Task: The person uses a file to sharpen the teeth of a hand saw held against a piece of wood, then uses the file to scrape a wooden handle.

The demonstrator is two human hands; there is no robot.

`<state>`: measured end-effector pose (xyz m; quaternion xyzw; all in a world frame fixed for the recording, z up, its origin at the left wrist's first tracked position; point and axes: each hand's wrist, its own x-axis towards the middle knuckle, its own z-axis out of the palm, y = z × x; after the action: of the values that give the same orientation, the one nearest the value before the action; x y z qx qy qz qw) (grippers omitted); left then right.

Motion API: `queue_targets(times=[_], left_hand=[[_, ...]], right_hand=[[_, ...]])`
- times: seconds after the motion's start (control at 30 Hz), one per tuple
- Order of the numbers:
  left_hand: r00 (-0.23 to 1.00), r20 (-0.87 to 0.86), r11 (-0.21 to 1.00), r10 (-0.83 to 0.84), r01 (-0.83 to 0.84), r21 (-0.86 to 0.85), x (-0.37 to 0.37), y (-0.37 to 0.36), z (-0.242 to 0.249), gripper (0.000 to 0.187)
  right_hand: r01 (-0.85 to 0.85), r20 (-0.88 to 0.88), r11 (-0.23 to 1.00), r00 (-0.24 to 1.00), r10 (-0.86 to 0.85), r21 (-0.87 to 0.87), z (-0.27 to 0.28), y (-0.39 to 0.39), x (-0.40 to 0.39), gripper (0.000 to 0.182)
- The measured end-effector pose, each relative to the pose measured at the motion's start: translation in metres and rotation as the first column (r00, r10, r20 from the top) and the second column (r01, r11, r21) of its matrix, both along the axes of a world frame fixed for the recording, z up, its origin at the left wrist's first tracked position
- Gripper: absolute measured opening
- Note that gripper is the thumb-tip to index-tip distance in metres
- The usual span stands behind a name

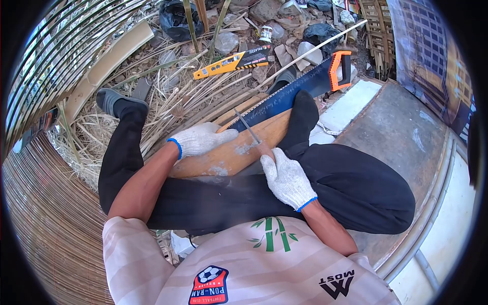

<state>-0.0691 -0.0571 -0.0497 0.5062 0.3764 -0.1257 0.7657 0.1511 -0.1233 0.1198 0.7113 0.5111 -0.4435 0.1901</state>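
A hand saw (284, 97) with an orange and black handle lies across a wooden board (223, 158), its toothed edge facing away from me. My left hand (201, 139), in a white knit glove with a blue cuff, is closed on the toe end of the blade against the board. A slim grey file (247, 126) with a wooden handle is gripped in my gloved right hand (288, 178). The file crosses the saw blade at a slant, its tip just past the teeth. My foot in a black sock (304, 119) rests against the blade nearer the handle.
A yellow and black saw sleeve (231, 63) lies on rubble and dry straw ahead. A long thin stick (315, 49) slants behind the saw. Bundled bamboo strips (56, 218) fill the left side. To the right stands a dark worn panel (401, 137) beside a white strip (351, 107).
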Motion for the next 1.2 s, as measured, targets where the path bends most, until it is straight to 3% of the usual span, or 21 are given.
queue_targets(times=[0.1,0.3,0.5,0.7,0.8,0.9,1.0,1.1,1.13,1.2], left_hand=[[1.0,-0.007,1.0,-0.006,0.006,-0.003,-0.001,0.005,0.01,0.084],[0.999,0.021,0.999,0.035,-0.036,0.013,-0.001,0.002,0.013,0.074],[0.994,0.006,0.985,0.109,-0.109,0.135,0.0,-0.009,0.006,0.064],[0.995,0.006,0.983,0.098,-0.098,0.155,0.0,-0.007,0.009,0.071],[0.995,-0.036,0.982,0.089,-0.081,0.168,0.002,-0.01,0.007,0.068],[0.996,-0.011,0.984,0.093,-0.09,0.152,0.0,-0.008,0.013,0.069],[0.993,0.012,0.979,0.117,-0.118,0.165,0.0,-0.01,0.015,0.07],[0.994,-0.008,0.972,0.107,-0.103,0.213,0.001,-0.014,0.007,0.071],[0.995,0.0,0.975,0.101,-0.099,0.198,0.0,-0.015,0.007,0.071],[0.996,0.022,0.98,0.083,-0.086,0.179,0.001,-0.011,0.009,0.071]], right_hand=[[-0.03,-0.047,0.998,0.998,0.033,0.052,0.004,0.005,-0.003,0.038],[-0.013,0.055,0.999,0.998,0.016,-0.048,-0.003,0.006,0.001,0.042],[-0.091,0.087,0.995,0.992,0.095,-0.051,-0.018,0.008,0.0,0.047],[-0.089,0.105,0.99,0.989,0.101,-0.113,-0.01,0.022,-0.011,0.056],[-0.079,0.094,0.991,0.992,0.089,-0.106,-0.027,0.012,0.002,0.058],[-0.112,0.067,0.993,0.992,0.109,0.039,-0.024,0.007,0.002,0.06],[0.141,0.076,0.938,0.99,-0.123,-0.317,0.017,0.051,-0.014,0.058],[0.141,0.018,0.927,0.99,-0.143,-0.348,0.026,0.041,-0.014,0.059],[0.041,-0.062,0.968,0.996,-0.058,-0.247,0.02,0.024,-0.001,0.062],[0.037,-0.153,0.985,0.986,-0.064,-0.17,0.019,0.008,0.012,0.063]])
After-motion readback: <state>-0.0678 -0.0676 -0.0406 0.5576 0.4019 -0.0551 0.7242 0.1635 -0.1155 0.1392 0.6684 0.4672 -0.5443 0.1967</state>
